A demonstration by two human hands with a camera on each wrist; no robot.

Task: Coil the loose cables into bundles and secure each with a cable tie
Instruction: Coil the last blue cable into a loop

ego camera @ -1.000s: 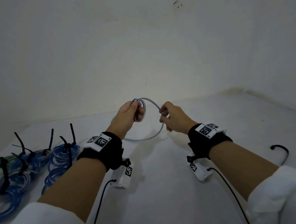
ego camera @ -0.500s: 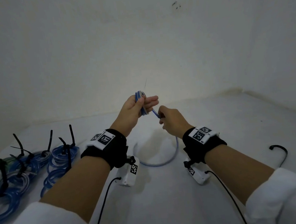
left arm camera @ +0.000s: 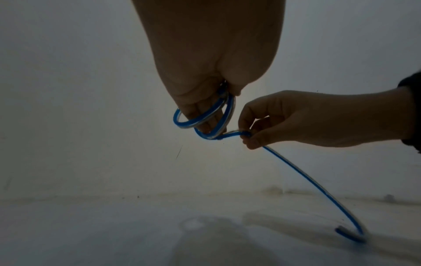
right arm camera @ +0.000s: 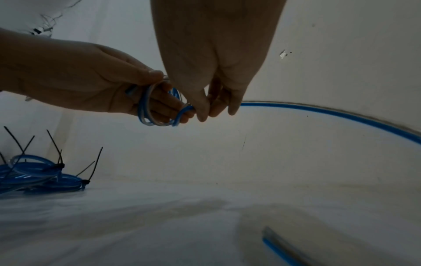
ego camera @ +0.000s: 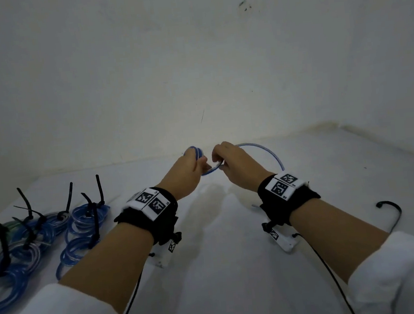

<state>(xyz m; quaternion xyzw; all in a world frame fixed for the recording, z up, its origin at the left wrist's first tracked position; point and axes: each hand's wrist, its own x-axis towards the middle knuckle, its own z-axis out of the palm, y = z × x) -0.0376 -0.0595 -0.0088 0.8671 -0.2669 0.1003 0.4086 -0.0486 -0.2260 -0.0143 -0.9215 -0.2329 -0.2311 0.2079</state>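
Blue cable point(ego camera: 263, 149) half coiled, held above white table point(ego camera: 223, 256).
Nearest left, tied blue bundles point(ego camera: 81, 229) bristling with black cable ties point(ego camera: 93, 213); farther, left hand point(ego camera: 189, 170) curled through small loops, right hand point(ego camera: 237, 164) pinching loose tail just beside them.

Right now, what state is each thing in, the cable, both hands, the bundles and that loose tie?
blue cable: partly coiled, tail trailing to the table
left hand: holds the finished loops
right hand: pinches the cable beside the coil
tied bundles: lying at the left, tied
black cable tie: loose on the table, unused
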